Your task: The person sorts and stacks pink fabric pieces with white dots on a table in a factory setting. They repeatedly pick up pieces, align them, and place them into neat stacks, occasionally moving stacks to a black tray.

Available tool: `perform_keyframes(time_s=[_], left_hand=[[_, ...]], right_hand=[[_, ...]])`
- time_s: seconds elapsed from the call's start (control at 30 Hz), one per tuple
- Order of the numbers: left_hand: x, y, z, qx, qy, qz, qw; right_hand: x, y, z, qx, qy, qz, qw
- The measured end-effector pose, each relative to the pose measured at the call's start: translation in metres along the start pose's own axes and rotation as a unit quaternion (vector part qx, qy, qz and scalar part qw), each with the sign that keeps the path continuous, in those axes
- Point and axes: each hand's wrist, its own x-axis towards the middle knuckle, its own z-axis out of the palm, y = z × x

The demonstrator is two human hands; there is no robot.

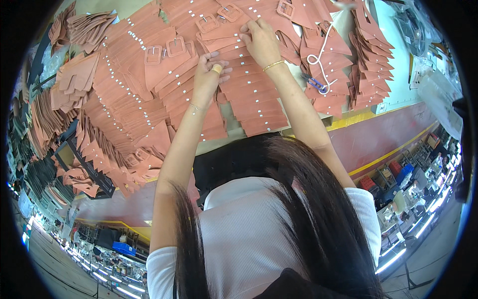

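Salmon-coloured leather pieces [251, 94] lie overlapped in long rows on the table, each with small white stickers near its edges. My left hand [205, 79] is over one row, its fingers apart and holding nothing; one finger wears a yellow cover. Farther up and to the right, my right hand [263, 45] rests on the upper end of a column. Its thumb and forefinger are bent close together beside a sticker; whatever is between them is too small to name. Above the hands lie leather-covered square buckles [206, 23] on straps.
Right of my right hand lie blue-handled thread snips [313, 83] tied to a white cord [318, 61]. More leather stacks [74, 79] stand at the left, beside a dark crate [84, 159]. The table's yellow-striped edge [351, 119] runs close to me. Plastic bags [440, 94] hang at the far right.
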Motion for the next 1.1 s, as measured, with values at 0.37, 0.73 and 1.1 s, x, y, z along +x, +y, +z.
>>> perform_keyframes(time_s=[0.37,0.73,1.1], left_hand=[[-0.001,-0.035,-0.003,0.064,-0.026,0.118,0.991],[-0.015,-0.054,-0.002,0.3,-0.039,0.31,0.901],[-0.03,-0.072,0.0,0.557,-0.075,0.392,0.728]], right_hand=[[-0.024,0.009,-0.002,0.043,-0.023,-0.061,0.997],[-0.054,0.012,-0.006,0.018,-0.066,-0.043,0.997],[-0.079,0.015,-0.012,0.009,-0.091,-0.031,0.995]])
